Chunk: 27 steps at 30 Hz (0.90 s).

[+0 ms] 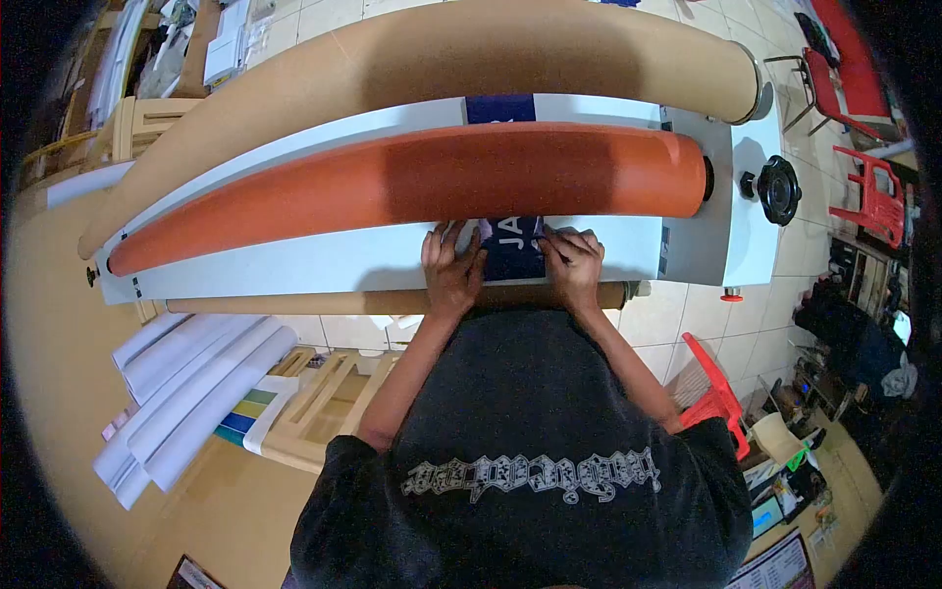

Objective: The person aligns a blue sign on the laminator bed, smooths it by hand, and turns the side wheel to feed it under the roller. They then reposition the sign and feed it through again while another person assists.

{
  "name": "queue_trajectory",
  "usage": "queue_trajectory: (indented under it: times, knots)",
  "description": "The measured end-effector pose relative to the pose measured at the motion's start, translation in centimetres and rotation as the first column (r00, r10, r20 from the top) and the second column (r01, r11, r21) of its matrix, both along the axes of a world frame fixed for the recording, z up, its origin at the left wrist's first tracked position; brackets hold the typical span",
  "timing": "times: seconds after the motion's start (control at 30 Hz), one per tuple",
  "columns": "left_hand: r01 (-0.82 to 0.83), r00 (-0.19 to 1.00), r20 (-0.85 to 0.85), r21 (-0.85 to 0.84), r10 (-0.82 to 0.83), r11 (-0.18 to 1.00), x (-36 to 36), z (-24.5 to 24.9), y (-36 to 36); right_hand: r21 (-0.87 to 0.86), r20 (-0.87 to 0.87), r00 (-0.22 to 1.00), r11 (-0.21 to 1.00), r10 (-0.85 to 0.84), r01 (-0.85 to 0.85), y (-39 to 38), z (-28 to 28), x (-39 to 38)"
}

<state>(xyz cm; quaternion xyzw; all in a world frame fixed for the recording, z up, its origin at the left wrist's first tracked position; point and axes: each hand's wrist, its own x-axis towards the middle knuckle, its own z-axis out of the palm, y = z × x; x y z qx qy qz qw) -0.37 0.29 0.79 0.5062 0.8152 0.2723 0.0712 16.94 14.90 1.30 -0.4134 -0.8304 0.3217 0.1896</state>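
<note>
A dark blue strip with white lettering (512,257) lies on the white bed (363,257) of a long machine and passes under an orange roller (442,177). It shows again beyond the roller. My left hand (452,263) rests at the strip's left edge, its fingers bent towards the roller. At the strip's right edge is my right hand (574,260), thumb and fingers pinched together at the cloth. What lies under the left fingertips is too small to make out.
A large brown roll (549,59) spans the far side, and a thinner brown roll (383,302) the near side. A black hand wheel (779,190) is at the right end. White paper rolls (196,393) lie lower left; red chairs (714,398) stand right.
</note>
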Motion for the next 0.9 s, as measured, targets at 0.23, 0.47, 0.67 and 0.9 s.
queue_trajectory:
  times: [0.23,0.47,0.67,0.9]
  knots:
    - [-0.012,1.0,-0.007,-0.066,0.012,0.998,0.3,-0.1,-0.2,-0.03,0.006,1.0,1.0,0.004,-0.004,0.0,-0.2,0.0]
    - [0.006,1.0,-0.003,-0.081,-0.006,0.997,0.2,-0.8,-0.5,-0.042,0.003,1.0,0.999,-0.002,0.002,-0.1,-1.0,0.3]
    - [0.002,0.999,0.034,-0.097,0.002,0.995,0.1,0.1,-0.1,-0.058,0.006,1.0,0.998,-0.002,0.002,-0.1,-1.4,0.4]
    - [0.025,0.999,0.031,-0.048,-0.023,0.999,-0.2,0.0,-0.5,-0.03,-0.028,1.0,0.999,-0.012,0.011,-0.7,-1.7,0.5]
